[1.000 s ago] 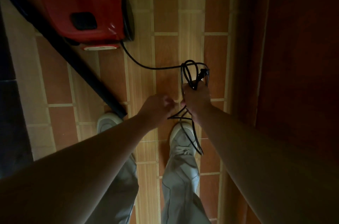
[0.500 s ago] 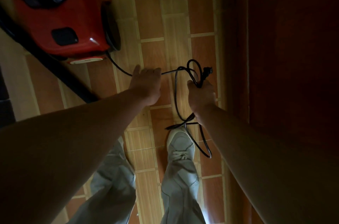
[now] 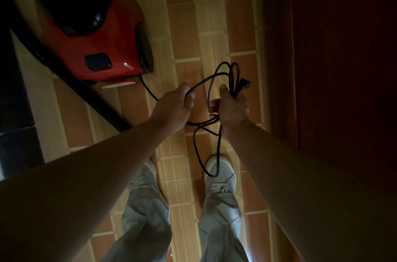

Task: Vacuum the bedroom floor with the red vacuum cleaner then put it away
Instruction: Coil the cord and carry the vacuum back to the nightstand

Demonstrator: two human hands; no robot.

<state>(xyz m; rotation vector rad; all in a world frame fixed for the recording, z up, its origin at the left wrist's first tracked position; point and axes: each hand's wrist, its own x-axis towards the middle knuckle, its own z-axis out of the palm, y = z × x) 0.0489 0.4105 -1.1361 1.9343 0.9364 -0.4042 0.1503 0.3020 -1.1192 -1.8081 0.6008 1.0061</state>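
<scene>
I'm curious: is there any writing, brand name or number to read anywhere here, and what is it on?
No text here can be read.
Pale strip at the low rear edge of the red vacuum cleaner: may carry print, but it is too blurred to read.
Black cord and its plug: no markings can be made out in the dim light.

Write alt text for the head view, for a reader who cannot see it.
Seen from above, the right hand grips a coiled bundle of black power cord, plug poking out, while the left hand pinches the strand running to the red vacuum cleaner on the tiled floor. One loop dangles over the right shoe.
</scene>
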